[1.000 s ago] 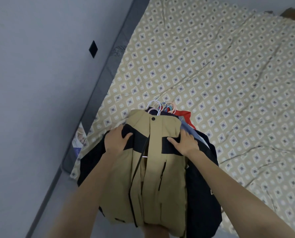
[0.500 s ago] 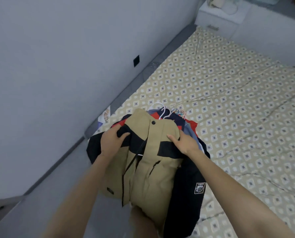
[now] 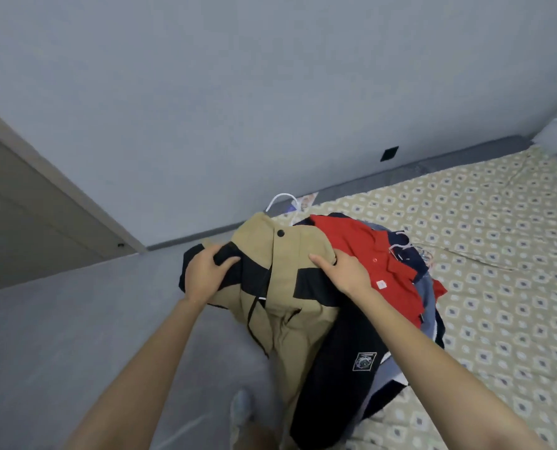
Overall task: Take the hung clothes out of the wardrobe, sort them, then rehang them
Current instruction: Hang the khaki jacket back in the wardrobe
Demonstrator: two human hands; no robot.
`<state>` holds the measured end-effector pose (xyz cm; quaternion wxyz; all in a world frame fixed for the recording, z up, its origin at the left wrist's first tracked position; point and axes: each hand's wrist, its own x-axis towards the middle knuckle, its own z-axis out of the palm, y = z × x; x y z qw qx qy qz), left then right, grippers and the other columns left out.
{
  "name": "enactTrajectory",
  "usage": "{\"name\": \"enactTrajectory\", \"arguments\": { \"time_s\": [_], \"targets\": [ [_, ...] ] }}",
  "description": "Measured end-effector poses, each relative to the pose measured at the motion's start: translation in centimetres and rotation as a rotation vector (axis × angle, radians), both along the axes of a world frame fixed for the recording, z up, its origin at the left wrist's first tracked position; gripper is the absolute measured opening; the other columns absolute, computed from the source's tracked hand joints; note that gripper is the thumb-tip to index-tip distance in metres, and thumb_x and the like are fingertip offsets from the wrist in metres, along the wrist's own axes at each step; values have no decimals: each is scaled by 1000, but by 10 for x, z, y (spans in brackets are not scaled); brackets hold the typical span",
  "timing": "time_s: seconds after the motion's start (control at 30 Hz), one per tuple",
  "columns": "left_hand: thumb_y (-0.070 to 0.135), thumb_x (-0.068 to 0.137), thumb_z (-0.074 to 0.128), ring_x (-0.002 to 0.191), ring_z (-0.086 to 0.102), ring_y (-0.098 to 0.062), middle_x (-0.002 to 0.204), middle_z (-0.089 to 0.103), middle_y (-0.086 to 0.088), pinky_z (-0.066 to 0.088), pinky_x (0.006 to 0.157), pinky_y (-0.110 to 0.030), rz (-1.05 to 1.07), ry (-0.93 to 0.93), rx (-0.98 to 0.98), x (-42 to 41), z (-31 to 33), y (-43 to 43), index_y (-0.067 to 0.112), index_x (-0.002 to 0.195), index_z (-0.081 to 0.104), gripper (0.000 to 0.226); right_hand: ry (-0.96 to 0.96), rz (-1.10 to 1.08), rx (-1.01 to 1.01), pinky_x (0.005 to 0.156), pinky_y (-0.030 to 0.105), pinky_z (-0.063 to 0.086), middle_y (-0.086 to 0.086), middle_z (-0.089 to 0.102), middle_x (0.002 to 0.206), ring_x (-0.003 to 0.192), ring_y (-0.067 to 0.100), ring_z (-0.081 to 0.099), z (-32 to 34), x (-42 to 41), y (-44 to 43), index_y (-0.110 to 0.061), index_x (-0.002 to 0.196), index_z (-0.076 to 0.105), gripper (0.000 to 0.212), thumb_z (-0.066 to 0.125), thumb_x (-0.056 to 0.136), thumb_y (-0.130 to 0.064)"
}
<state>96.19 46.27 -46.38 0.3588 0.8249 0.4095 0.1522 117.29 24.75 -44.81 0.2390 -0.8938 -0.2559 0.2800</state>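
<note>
Bare left hand (image 3: 205, 276), bare right hand (image 3: 343, 271), bare forearms (image 3: 147, 368), pale grey shoe (image 3: 240, 407)

Open bed (image 3: 498, 254) right of clothes pile (image 3: 394, 271), wall (image 3: 270, 92) close behind, floor (image 3: 76, 319) seemingly open

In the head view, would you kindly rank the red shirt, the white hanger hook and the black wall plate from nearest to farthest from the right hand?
1. The red shirt, right beside the right hand, on its right.
2. The white hanger hook, above the tan jacket collar, up and left.
3. The black wall plate, on the far wall.
</note>
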Motion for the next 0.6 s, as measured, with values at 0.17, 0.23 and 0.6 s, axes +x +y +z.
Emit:
{"name": "enactTrajectory", "arguments": {
  "time_s": [0.17,0.23,0.6],
  "targets": [
    [42,89,69,75,61,-10,79,68,5,52,68,-44,165,5,12,-79,22,11,16,89,67,26,-70,137,37,72,37,44,0,70,96,95,27,62,23,-50,46,-21,95,63,59,45,84,-77],
    [43,89,68,73,61,-9,77,67,8,53,66,-43,220,-9,26,-111,30,13,19,87,66,24,-89,189,55,70,35,42,0,70,96,96,26,62,34,-72,63,-21,97,64,59,47,83,-76],
    [43,89,69,63,54,-9,67,56,7,37,51,-31,488,-44,95,-284,46,-6,19,77,48,34,-172,443,151,65,36,44,-5,60,72,75,22,58,72,-211,119,-24,67,50,54,51,81,-77]
  ]
}}
